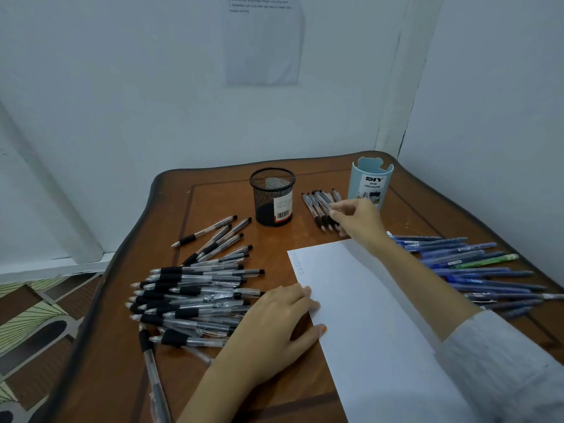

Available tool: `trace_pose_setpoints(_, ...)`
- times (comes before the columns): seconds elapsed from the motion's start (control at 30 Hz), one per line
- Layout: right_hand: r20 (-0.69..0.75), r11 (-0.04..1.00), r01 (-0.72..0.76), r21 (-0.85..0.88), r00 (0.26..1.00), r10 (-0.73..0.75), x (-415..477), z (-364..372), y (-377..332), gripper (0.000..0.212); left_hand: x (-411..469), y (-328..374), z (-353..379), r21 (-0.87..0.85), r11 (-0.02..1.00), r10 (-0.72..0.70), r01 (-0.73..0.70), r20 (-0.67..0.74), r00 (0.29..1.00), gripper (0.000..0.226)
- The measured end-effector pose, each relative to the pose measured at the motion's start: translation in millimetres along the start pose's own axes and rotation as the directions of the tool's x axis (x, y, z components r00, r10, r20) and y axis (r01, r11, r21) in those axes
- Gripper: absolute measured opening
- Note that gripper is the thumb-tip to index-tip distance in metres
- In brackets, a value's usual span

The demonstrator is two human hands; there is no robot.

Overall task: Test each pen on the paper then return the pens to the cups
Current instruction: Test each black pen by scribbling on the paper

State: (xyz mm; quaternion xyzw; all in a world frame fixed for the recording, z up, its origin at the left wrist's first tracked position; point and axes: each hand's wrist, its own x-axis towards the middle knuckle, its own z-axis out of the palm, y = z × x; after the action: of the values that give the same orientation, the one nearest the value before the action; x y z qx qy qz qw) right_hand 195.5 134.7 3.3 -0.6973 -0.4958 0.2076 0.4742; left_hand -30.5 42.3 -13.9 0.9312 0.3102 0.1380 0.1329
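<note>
A white paper (366, 300) lies on the brown table, with small scribbles near its top left corner. My left hand (274, 322) rests flat on the paper's left edge. My right hand (357, 218) reaches to a small row of black pens (320, 206) between the two cups, and its fingertips pinch one of them. A black mesh cup (272, 199) stands at the back centre. A light blue organizer cup (370, 181) stands at the back right. A large pile of black pens (195, 291) lies left of the paper. Blue pens (476, 270) lie to its right.
The wooden table (213, 190) stands in a corner, with walls close behind and on the right. A sheet of printed text (262, 41) hangs on the back wall. Patterned floor (30, 315) shows past the table's left edge.
</note>
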Motion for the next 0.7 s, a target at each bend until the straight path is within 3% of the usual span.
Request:
trace_pose_setpoints(0.13,-0.142,0.977,0.035,-0.21,0.988,-0.066,26,11,-1,0.02,0,-2,1,0.014,1.0,-0.009,0.009,-0.006,1.0,0.048)
trace_pose_setpoints(0.47,-0.042,0.9,0.087,-0.427,0.992,-0.116,48,31,5,0.019,2,0,-2,-0.011,1.0,0.012,-0.013,-0.049,0.999,0.059)
trace_pose_setpoints(0.57,-0.052,0.883,0.22,-0.414,0.963,-0.264,35,35,1,0.013,2,1,-4,-0.01,1.0,0.015,-0.016,-0.042,0.999,0.063)
trace_pose_setpoints(0.63,0.043,0.865,0.363,-0.347,0.927,-0.372,22,40,-4,0.01,3,2,-6,-0.018,1.0,0.016,-0.017,-0.033,0.999,0.064)
trace_pose_setpoints(0.7,0.203,0.879,0.429,-0.207,0.898,-0.39,9,47,-11,0.012,2,1,-7,-0.025,1.0,0.017,-0.018,-0.032,0.999,0.059)
